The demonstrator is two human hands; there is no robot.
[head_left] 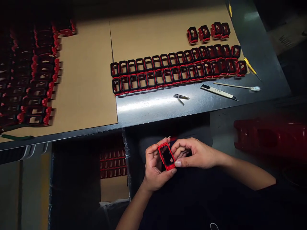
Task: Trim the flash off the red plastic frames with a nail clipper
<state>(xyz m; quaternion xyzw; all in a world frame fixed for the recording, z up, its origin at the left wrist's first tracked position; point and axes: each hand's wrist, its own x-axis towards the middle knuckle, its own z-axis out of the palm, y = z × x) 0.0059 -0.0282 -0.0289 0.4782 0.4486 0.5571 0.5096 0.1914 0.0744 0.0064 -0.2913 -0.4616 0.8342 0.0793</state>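
A small red-and-black rectangular frame [170,166] is held between my two hands, just in front of the table edge. Its red face is turned up toward me and its middle is an opening. My left hand [153,166] grips it from the left, thumb at the lower edge and fingers along the far side. With thumb and bent fingers, my right hand [195,153] pinches its right edge. Rows of similar red-and-black frames [164,60] stand on the table beyond, and several more frames [204,34] sit behind them.
On the metal table [148,108] lie nail clippers [181,97], a white-handled pen-like tool [219,92], a swab stick [235,85] and a yellow-handled tool [249,65]. Cardboard [83,80] covers much of it. More frames [40,80] crowd the left; green-handled pliers [16,137] lie at the edge. A box [114,188] stands below.
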